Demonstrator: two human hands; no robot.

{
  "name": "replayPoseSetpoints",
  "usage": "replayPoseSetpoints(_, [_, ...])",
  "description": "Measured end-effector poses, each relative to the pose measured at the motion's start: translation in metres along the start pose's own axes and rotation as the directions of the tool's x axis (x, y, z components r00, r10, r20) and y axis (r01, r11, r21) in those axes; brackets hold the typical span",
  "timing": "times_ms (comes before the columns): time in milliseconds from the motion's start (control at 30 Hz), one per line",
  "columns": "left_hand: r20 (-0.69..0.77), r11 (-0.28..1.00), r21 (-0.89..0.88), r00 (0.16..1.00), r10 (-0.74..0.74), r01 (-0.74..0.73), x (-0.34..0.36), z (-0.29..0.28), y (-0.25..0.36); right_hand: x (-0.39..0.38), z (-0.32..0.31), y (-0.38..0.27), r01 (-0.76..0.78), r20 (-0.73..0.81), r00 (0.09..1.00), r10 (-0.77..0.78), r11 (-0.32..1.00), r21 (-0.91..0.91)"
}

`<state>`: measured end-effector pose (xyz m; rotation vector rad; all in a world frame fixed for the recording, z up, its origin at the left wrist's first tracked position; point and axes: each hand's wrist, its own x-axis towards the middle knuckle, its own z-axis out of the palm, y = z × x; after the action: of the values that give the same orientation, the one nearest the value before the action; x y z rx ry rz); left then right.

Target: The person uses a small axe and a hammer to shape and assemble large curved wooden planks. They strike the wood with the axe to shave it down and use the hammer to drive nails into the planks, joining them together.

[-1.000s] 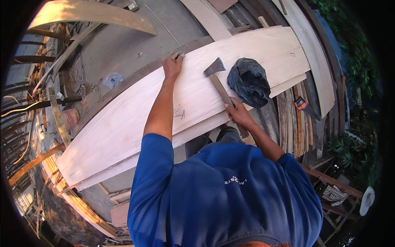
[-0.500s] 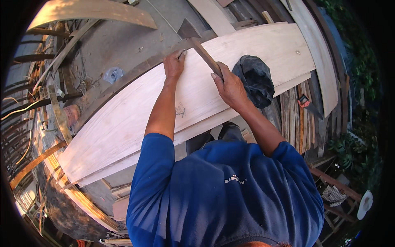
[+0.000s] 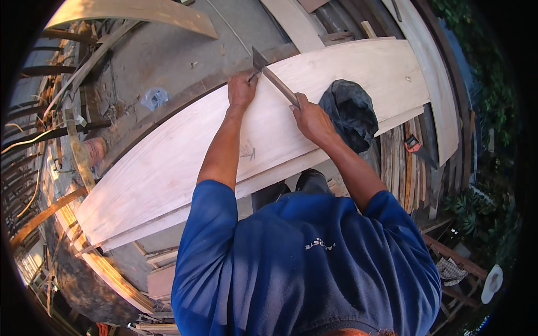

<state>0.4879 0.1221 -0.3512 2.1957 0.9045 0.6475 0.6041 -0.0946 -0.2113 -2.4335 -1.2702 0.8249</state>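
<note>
Pale wood plank (image 3: 168, 168) lies across stacked timber. Left hand (image 3: 242, 89) pinches a small nail at far edge; right hand (image 3: 311, 120) clamped on hammer (image 3: 274, 81) w/ head raised. Nail not yet driven.

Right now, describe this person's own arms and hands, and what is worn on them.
Both arms are bare from the upper arm down, under the short sleeves of a blue shirt with a small pale mark on its front. The left hand and right hand wear no gloves; no watch or ring shows.
</note>
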Motion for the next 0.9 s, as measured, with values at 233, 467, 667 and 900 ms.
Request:
replayPoseSetpoints(233, [-0.007,0.994,-0.080,0.997,0.074,-0.074,-0.003,-0.002,-0.004,-0.017,-0.015,-0.021,0.172,-0.349,0.931,-0.108,0.972,0.158])
replayPoseSetpoints(467, [-0.081,0.976,-0.205,0.995,0.052,-0.068,-0.033,-0.049,-0.016,-0.010,0.004,0.000,-0.011,-0.046,0.999,0.011,1.000,0.007])
replayPoseSetpoints(667, [0.277,0.941,0.228,0.944,0.181,-0.248,-0.164,-0.081,0.036,-0.004,0.025,0.017,0.043,-0.187,0.982,-0.036,0.998,0.038])
replayPoseSetpoints(900, [0.015,0.968,0.235,0.996,0.083,-0.084,-0.241,-0.060,0.025,-0.009,0.020,0.009,0.044,-0.151,0.988,-0.039,0.999,0.027])
